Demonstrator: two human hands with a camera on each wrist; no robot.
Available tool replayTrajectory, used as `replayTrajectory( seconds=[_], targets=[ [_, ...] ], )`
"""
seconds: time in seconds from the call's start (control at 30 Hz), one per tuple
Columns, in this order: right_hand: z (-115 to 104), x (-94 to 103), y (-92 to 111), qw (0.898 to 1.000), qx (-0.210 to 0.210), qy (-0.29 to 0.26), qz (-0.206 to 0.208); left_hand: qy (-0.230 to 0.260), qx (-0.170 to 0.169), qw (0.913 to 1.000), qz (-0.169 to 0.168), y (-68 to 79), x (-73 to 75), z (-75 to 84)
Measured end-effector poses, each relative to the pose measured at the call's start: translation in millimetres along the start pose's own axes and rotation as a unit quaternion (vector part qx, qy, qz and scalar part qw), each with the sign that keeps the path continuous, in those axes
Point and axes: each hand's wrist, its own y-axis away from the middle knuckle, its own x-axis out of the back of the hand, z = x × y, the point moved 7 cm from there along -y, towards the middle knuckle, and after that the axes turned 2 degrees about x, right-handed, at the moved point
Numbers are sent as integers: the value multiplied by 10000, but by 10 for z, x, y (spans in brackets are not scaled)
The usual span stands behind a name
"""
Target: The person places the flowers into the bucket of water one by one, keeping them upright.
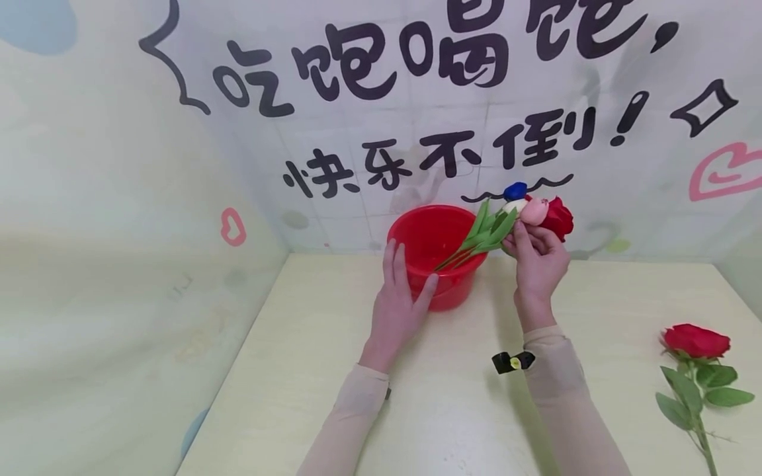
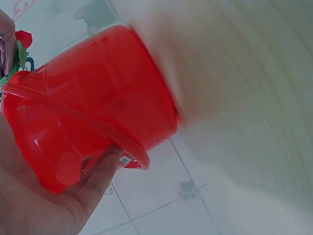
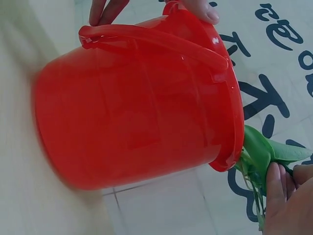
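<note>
A red plastic bucket (image 1: pixel 452 294) stands upright on the table against the back wall. My left hand (image 1: pixel 395 317) holds its near left side, fingers along the outside and thumb by the front rim; in the left wrist view the fingers lie by the bucket's handle (image 2: pixel 112 131). Over the bucket's right rim, my right hand (image 1: pixel 542 271) pinches a bunch of artificial flowers near their heads. The bunch has a blue tulip (image 1: pixel 515 191), a pink tulip (image 1: pixel 534 211), a white bloom and a red rose (image 1: pixel 559 221). Their green stems slant down into the bucket opening.
A single red rose (image 1: pixel 695 342) with a leafy stem lies at the right of the pale table (image 1: pixel 297 370). Behind the bucket rises a wall (image 1: pixel 333 228) with black lettering, and a pale sheet (image 1: pixel 119 297) hangs on the left.
</note>
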Motion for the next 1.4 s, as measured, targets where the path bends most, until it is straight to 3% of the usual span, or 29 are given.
replayTrajectory(
  seconds=[0.37,0.8,1.13,1.4],
  targets=[
    [58,0,16,9998,-143,-90,-59,25,7,10000,-27,-1,-19,-27],
    [109,44,-8,9973,-612,-394,-129,4,65,9999,-111,-23,-7,-23],
    [140,57,-7,9950,-845,-368,-388,-13,32,10000,-80,-10,-18,-25],
    [142,97,4,9951,-772,-259,-566,-48,-6,10000,-46,-14,-18,-16]
  ],
)
